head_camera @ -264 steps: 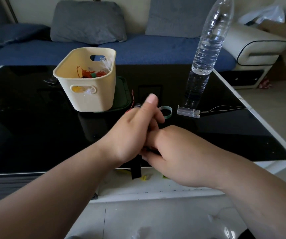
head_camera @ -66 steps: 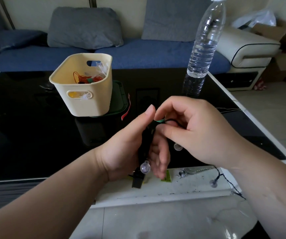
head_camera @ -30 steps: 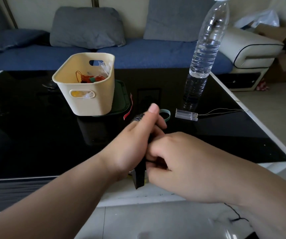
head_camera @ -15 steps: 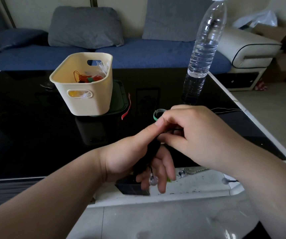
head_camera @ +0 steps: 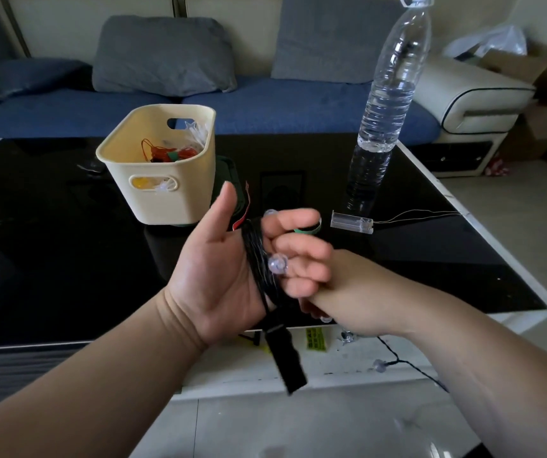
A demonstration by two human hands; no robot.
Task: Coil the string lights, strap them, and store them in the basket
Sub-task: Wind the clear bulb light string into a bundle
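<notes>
The black string lights [head_camera: 258,259] are wound in a coil around my left hand [head_camera: 219,276], whose fingers curl over the loops with the thumb raised. A clear bulb [head_camera: 277,264] sits on the coil, and a black battery box [head_camera: 286,360] hangs below that hand. My right hand [head_camera: 351,295] is tucked under my left fingers and grips the loose wire, its fingertips hidden. The free wire [head_camera: 397,358] trails down to the right past the table's front edge. The cream basket [head_camera: 166,206] stands at the back left. A green strap ring [head_camera: 310,229] lies behind my left fingers.
A tall water bottle [head_camera: 386,94] stands on the black glass table [head_camera: 50,259] at the right. A clear battery case [head_camera: 351,223] with thin wires lies beside it. The basket holds red and green items and stands on a dark green lid [head_camera: 232,180]. A blue sofa runs behind.
My right hand has dropped from above my left fingers to under them, carrying the wire round the coil. My left thumb has lifted off. The battery box swings below.
</notes>
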